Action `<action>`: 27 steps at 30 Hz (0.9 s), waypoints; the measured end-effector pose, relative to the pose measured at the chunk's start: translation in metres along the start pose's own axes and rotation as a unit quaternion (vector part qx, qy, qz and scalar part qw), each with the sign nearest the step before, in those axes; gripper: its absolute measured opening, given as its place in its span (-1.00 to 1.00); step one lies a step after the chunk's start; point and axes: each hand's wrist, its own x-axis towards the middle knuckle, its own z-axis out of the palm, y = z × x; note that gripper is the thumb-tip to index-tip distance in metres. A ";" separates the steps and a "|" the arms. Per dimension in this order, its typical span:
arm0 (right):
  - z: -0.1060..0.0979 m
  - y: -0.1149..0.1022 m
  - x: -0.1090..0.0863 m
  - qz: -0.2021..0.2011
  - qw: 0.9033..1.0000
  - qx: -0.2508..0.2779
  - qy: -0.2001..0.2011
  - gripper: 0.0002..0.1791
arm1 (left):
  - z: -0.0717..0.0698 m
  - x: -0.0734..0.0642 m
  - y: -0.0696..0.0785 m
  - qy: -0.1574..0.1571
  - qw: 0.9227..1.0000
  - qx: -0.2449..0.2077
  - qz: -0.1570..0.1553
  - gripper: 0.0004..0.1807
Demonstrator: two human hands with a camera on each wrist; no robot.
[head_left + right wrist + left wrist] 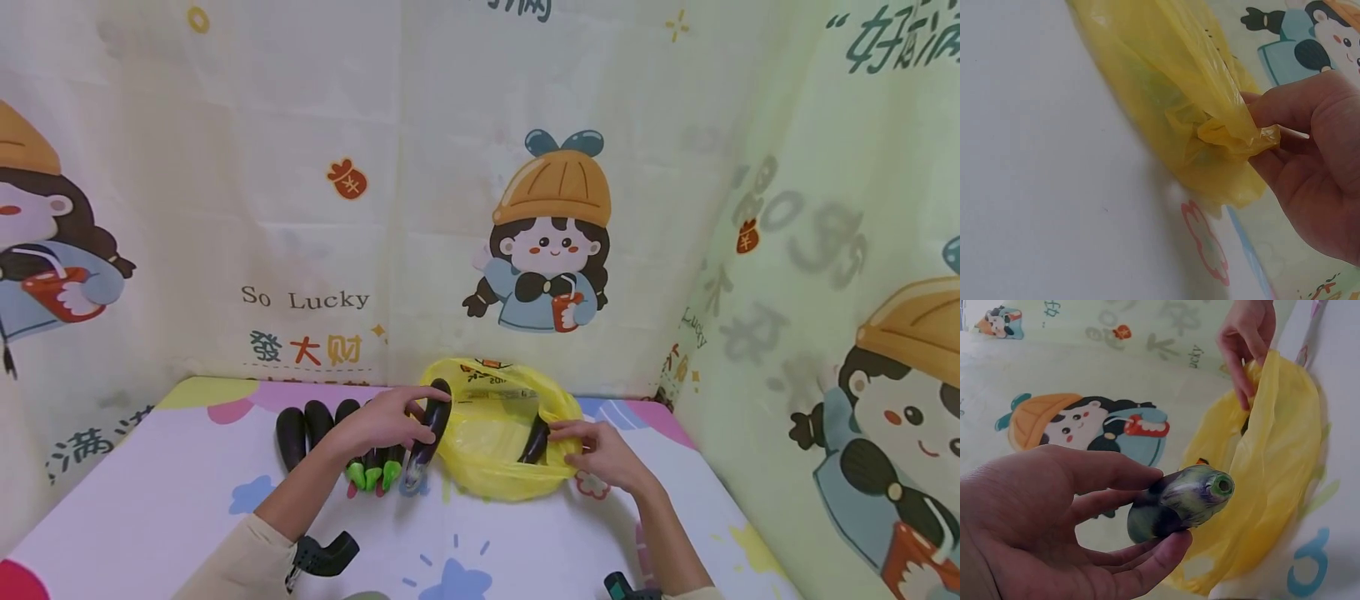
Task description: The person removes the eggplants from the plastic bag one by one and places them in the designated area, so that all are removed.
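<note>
My left hand [384, 425] grips a dark purple eggplant [426, 440] between thumb and fingers, just left of a yellow plastic bag [483, 479]. In the left wrist view, the pale, green-streaked end of this eggplant [1179, 503] points toward the bag [1266, 506]. The bag stands on the table with its mouth spread wide. Inside it, toward the right side, another eggplant [534, 442] is partly visible. With my right hand [609, 457] I pinch the bag's right rim. The right wrist view shows bunched plastic [1229, 137] between thumb and fingers.
Several more eggplants [291, 440] lie in a row left of the bag, partly behind my left forearm; some have green caps [372, 477]. The white patterned table [525, 542] meets a printed cloth backdrop [442, 275] close behind the bag. Another cloth wall [742, 350] rises on the right.
</note>
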 end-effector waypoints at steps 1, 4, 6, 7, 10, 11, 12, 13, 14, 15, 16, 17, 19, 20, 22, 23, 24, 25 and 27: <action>0.001 0.000 0.000 0.001 1.000 0.000 -0.001 -0.63 | -0.003 -0.003 -0.002 0.006 1.000 0.001 -0.002 -0.38; 0.001 0.001 0.000 0.001 1.000 -0.009 0.000 -0.63 | -0.011 -0.012 -0.010 0.019 1.000 0.002 0.000 -0.36; 0.001 0.002 -0.001 0.000 1.000 -0.015 0.002 -0.62 | -0.018 -0.018 -0.015 0.026 1.000 0.010 0.000 -0.35; 0.000 0.002 -0.001 -0.002 1.000 -0.018 0.003 -0.62 | -0.022 -0.021 -0.017 0.030 0.999 0.010 -0.001 -0.35; -0.002 0.002 -0.002 -0.003 1.000 -0.021 0.006 -0.62 | -0.033 -0.031 -0.024 0.046 0.999 0.012 -0.007 -0.35; -0.003 0.002 -0.003 -0.004 1.000 -0.021 0.006 -0.63 | -0.037 -0.035 -0.026 0.051 0.999 0.015 -0.009 -0.35; -0.004 0.003 -0.003 -0.005 1.000 -0.021 0.006 -0.63 | -0.041 -0.038 -0.028 0.057 0.998 0.018 -0.011 -0.34; -0.005 0.003 -0.004 -0.006 1.000 -0.021 0.007 -0.63 | -0.044 -0.042 -0.031 0.062 0.998 0.020 -0.012 -0.34; -0.005 0.003 -0.004 -0.006 1.000 -0.021 0.008 -0.63 | -0.048 -0.045 -0.033 0.067 0.997 0.026 -0.012 -0.33; -0.006 0.003 -0.004 -0.005 1.000 -0.021 0.009 -0.63 | -0.052 -0.049 -0.035 0.070 0.997 0.029 -0.013 -0.32; -0.006 0.003 -0.005 -0.004 1.000 -0.021 0.009 -0.63 | -0.055 -0.052 -0.037 0.074 0.997 0.031 -0.014 -0.31; -0.007 0.004 -0.005 -0.002 1.000 -0.023 0.009 -0.63 | -0.059 -0.056 -0.040 0.078 0.996 0.034 -0.014 -0.30; -0.008 0.003 -0.005 -0.002 1.000 -0.025 0.011 -0.63 | -0.065 -0.062 -0.046 0.087 0.996 0.030 -0.017 -0.29; -0.008 0.003 -0.005 0.001 1.000 -0.025 0.012 -0.63 | -0.069 -0.065 -0.049 0.092 0.995 0.027 -0.021 -0.29; -0.009 0.003 -0.005 0.006 1.000 -0.022 0.015 -0.63 | -0.075 -0.071 -0.056 0.100 0.994 0.027 -0.025 -0.28; -0.010 0.003 -0.005 0.008 1.000 -0.019 0.017 -0.62 | -0.078 -0.074 -0.059 0.104 0.994 0.028 -0.027 -0.27; -0.010 0.003 -0.005 0.009 1.000 -0.015 0.018 -0.62 | -0.081 -0.076 -0.062 0.109 0.993 0.029 -0.031 -0.26; -0.010 0.004 -0.005 0.013 1.000 -0.012 0.019 -0.62 | -0.084 -0.078 -0.065 0.112 0.993 0.032 -0.035 -0.26; -0.010 0.005 -0.006 0.011 1.000 -0.010 0.017 -0.62 | -0.089 -0.082 -0.071 0.118 0.991 0.042 -0.041 -0.25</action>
